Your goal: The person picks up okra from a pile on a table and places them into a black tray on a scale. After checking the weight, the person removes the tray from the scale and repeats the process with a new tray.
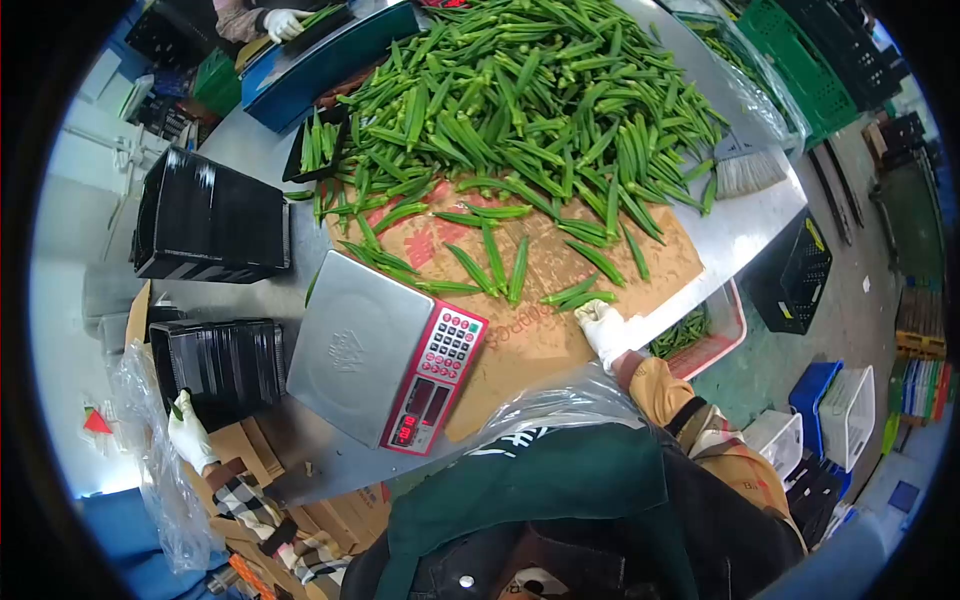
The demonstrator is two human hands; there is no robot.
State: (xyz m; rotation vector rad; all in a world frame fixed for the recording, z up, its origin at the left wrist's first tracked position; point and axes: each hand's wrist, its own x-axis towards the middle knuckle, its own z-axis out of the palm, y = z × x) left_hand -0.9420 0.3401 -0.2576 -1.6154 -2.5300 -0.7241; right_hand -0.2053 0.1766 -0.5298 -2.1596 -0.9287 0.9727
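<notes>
My left hand (189,436), in a white glove, is closed at the near corner of a stack of black plastic trays (225,360). A small green piece that looks like an okra pod (176,411) shows at its fingers. My right hand (603,330), also gloved, has its fingers closed at the end of an okra pod (587,298) on the cardboard sheet (540,345). Beyond it, loose pods lead up to a large okra heap (520,90). Between my hands stands a digital scale (360,345) with a bare grey plate and lit red digits.
A taller black tray stack (210,215) stands at the left, and a black tray of okra (318,147) beside the heap. A brush (750,174) lies at the table's right. Below that edge is a pink-rimmed crate (738,322) with okra. A co-worker's gloved hand (285,24) is at the far left.
</notes>
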